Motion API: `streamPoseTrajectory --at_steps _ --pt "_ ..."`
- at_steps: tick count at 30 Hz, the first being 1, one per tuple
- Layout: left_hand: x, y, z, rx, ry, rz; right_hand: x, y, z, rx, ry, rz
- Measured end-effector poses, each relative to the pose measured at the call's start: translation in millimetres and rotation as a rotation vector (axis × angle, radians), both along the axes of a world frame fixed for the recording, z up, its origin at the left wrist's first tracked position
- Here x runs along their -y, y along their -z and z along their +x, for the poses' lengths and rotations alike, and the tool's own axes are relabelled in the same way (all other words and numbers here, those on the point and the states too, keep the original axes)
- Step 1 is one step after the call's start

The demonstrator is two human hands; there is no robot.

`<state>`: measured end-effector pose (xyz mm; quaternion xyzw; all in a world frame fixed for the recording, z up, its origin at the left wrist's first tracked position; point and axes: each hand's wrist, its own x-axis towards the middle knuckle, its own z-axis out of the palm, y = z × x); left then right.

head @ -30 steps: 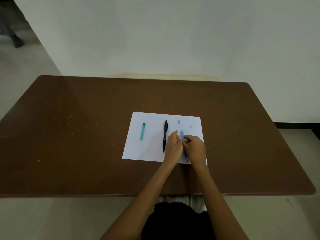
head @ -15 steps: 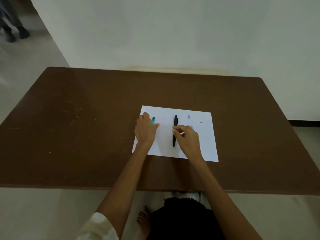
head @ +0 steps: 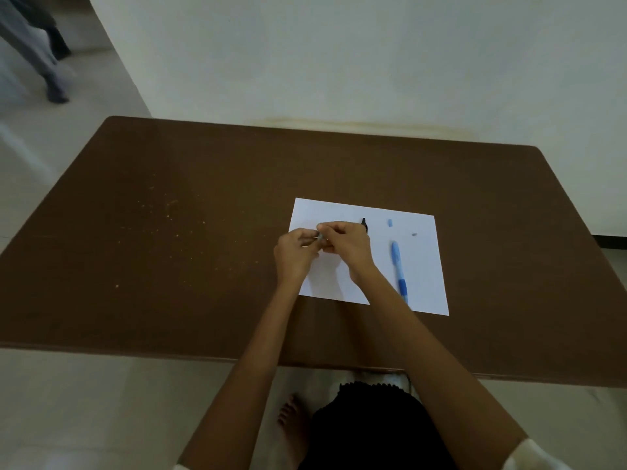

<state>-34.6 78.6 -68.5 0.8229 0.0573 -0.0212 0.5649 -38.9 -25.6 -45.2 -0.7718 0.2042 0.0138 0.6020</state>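
A white sheet of paper (head: 424, 293) lies on the brown table (head: 169, 266). My left hand (head: 293, 256) and my right hand (head: 347, 247) meet over the sheet's left part, and their fingertips pinch a small pale piece (head: 320, 236) between them; most of it is hidden. A blue pen (head: 398, 269) lies on the sheet to the right of my right hand. Only the far tip of a black pen (head: 364, 222) shows beyond my right hand. A small blue cap (head: 390, 222) and a tiny grey bit (head: 414, 234) rest near the sheet's far edge.
Pale crumbs (head: 169, 212) dot the table's left half. A white wall (head: 339, 62) stands right behind the table. At the far left another person's legs (head: 44, 62) are on the floor. My bare foot (head: 291, 412) shows under the table's near edge.
My right hand left the blue pen on the sheet and crossed left over the black pen. My left hand went to the teal piece, which no longer shows; both hands now meet there.
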Motion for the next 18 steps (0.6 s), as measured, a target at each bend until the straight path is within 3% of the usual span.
streamPoseTrajectory --at_steps 5,18 --pt "-14.1 0.8 -6.4 -0.062 0.022 -0.088 -3.0 -3.9 -4.1 -0.071 -0.051 0.105" --pt "-39.1 -3.8 0.6 -0.241 0.007 -0.143 -17.9 2.9 6.9 -0.074 -0.101 0.095"
